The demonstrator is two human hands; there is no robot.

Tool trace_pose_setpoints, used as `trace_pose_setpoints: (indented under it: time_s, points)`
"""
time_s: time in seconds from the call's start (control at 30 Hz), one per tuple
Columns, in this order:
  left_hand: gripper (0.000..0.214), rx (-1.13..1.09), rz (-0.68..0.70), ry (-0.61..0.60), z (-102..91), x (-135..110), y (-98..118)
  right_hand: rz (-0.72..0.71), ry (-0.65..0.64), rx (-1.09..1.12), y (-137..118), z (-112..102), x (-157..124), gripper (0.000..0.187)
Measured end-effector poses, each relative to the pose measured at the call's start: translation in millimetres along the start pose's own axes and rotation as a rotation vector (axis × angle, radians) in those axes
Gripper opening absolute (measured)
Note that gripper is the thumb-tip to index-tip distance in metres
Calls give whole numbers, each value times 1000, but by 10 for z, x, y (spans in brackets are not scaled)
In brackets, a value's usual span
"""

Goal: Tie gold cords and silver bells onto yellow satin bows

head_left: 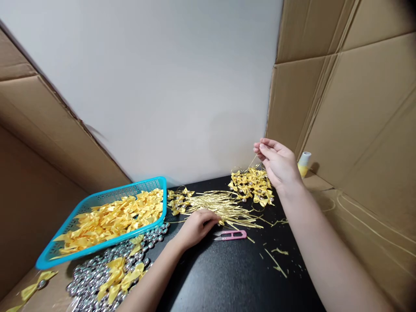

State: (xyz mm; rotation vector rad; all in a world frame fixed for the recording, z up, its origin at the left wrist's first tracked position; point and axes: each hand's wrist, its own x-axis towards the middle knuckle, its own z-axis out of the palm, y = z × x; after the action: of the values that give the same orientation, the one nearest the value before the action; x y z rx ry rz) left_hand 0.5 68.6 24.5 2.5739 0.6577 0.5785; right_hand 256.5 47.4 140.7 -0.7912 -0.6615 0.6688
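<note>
My right hand [277,162] is raised, its fingertips pinched on a thin gold twist tie [253,160]. The tie slants down toward a heap of yellow ribbon bows [251,184] with silver beads and gold ends. Low over the table, my left hand [199,225] has its fingers curled together at the front edge of a pile of straight gold ties [221,206]. A bit of yellow shows at its fingertips, too small to make out. Pink-handled thread snips [230,235] lie just right of that hand.
A turquoise basket [100,193] of yellow bows stands at left. Silver beads [87,273] and loose bows [118,275] lie before it. Gold scraps [276,262] litter the black table [214,277]. A white-and-yellow thread cone [304,164] stands right. Cardboard walls [367,108] flank both sides.
</note>
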Motion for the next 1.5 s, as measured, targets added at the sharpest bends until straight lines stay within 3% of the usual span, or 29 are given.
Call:
trace_pose_setpoints:
  time_s: [0.4, 0.93, 1.5]
  points:
    - [9, -151, -63, -56, -39, -4, 65, 44, 72, 30, 7, -113, 158, 16]
    - [3, -418, -178, 77, 74, 25, 164, 77, 50, 58, 60, -109, 172, 16]
    - [36, -702, -344, 79, 186, -41, 62, 215, -95, 21, -35, 4, -11, 20]
